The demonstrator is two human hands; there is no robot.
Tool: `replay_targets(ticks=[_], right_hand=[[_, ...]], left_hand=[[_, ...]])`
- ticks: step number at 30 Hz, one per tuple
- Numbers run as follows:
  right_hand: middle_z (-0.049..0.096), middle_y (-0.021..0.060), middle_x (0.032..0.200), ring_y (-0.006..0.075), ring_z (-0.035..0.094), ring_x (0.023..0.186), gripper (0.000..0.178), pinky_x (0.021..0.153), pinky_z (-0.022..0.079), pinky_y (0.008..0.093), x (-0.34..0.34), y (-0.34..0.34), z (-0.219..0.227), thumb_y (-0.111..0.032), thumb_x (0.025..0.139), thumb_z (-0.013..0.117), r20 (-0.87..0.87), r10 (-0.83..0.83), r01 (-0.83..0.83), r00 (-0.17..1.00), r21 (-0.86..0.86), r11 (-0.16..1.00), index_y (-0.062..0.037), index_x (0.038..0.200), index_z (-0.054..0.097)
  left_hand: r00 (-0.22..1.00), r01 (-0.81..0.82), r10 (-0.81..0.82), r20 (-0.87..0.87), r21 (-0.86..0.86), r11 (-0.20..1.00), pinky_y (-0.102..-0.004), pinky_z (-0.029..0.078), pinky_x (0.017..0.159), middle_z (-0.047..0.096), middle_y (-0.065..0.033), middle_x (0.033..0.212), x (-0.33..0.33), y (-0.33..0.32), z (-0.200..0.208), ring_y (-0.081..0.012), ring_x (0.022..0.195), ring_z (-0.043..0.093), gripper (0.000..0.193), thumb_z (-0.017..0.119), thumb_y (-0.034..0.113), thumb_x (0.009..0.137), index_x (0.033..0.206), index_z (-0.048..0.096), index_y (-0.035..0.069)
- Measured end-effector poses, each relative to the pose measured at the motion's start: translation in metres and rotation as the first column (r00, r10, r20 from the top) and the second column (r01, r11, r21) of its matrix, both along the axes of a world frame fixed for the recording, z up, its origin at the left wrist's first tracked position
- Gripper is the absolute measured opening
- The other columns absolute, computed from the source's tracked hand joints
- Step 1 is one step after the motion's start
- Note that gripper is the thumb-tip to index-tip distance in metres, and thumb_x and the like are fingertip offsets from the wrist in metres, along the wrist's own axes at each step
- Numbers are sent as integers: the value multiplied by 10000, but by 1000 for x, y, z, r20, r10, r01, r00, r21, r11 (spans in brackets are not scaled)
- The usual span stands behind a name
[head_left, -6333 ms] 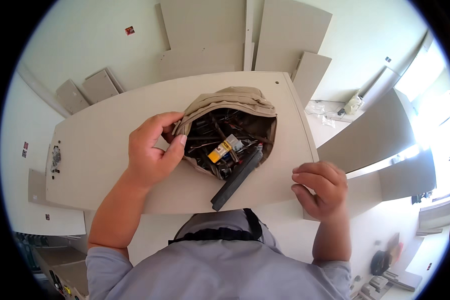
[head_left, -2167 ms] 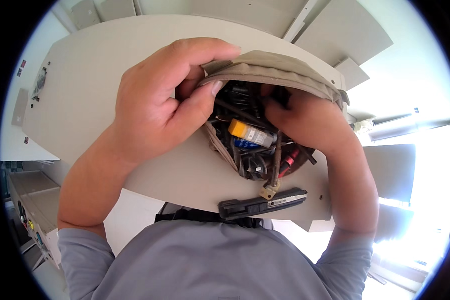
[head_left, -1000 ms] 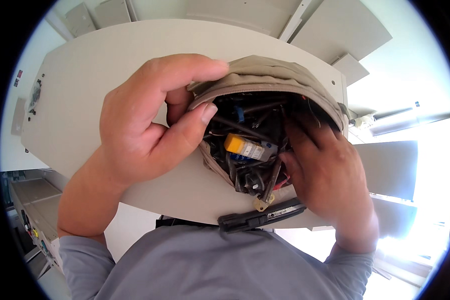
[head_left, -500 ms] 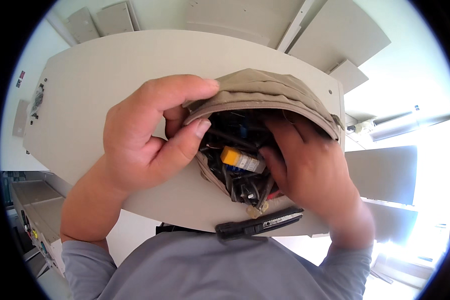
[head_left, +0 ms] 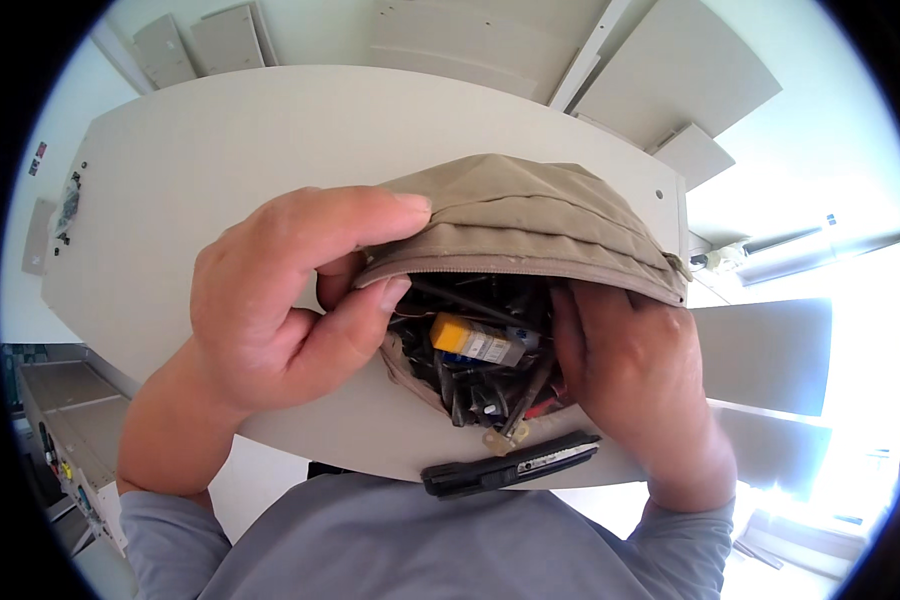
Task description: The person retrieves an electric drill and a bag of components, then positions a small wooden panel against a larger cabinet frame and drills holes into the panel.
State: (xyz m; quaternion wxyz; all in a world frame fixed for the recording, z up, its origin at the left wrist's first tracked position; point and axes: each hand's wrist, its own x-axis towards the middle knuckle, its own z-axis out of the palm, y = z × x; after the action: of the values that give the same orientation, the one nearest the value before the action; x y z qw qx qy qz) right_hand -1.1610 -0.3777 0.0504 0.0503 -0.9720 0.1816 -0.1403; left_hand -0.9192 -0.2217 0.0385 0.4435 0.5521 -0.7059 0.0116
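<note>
A tan zippered fabric pouch (head_left: 530,215) lies on the board with its mouth gaping toward me. My left hand (head_left: 270,290) is closed on the left end of its zippered rim, thumb below and forefinger on top. Inside the pouch is my right hand (head_left: 638,375), its fingers hidden under the upper flap. A small box with a yellow end (head_left: 475,340) rests on a jumble of dark metal bits (head_left: 465,390) in the pouch, left of my right hand. A flat brass-coloured piece (head_left: 503,437) pokes out at the lower rim. Just below it lies a black utility knife (head_left: 510,465).
The pale board (head_left: 240,150) spreads under everything like a table. Small dark screws and a clear bag of hardware (head_left: 70,205) sit at its far left edge. More panels (head_left: 680,70) lie beyond it, and a drawer unit (head_left: 75,400) stands at lower left.
The pouch's upper flap and my left hand have come down and nearer to me, covering more of the opening. My right hand is still in the pouch, with its fingers more hidden.
</note>
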Motion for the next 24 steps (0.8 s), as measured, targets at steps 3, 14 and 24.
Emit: replay_targets(ticks=[3,14,24], right_hand=[[706,211,1050,397,700,921,330,750,585,479,0,-1,-2,-19,882,732,-11,-31,30,999,-61,998,-13,1210,693],[638,99,1146,288,676,991,441,707,588,372,9,1,4,-119,804,675,15,124,-114,992,-311,944,-132,1240,739],[674,92,1058,298,709,916,306,755,591,409,20,-9,23,-83,819,696,-128,257,-258,958,8,966,-121,1117,752]], left_hand=[[1000,14,-14,-24,-2,1000,-205,384,603,662,-76,1109,1,-2,-1,-49,700,476,438,719,-53,905,1330,613,-42],[991,-42,28,-133,-100,994,-244,413,527,702,-37,946,-7,-8,-7,-81,555,490,455,755,-80,832,1269,701,34],[989,-61,52,-140,-58,996,-270,444,572,637,-30,846,-6,-4,-6,-111,594,520,461,751,-79,855,1290,681,56]])
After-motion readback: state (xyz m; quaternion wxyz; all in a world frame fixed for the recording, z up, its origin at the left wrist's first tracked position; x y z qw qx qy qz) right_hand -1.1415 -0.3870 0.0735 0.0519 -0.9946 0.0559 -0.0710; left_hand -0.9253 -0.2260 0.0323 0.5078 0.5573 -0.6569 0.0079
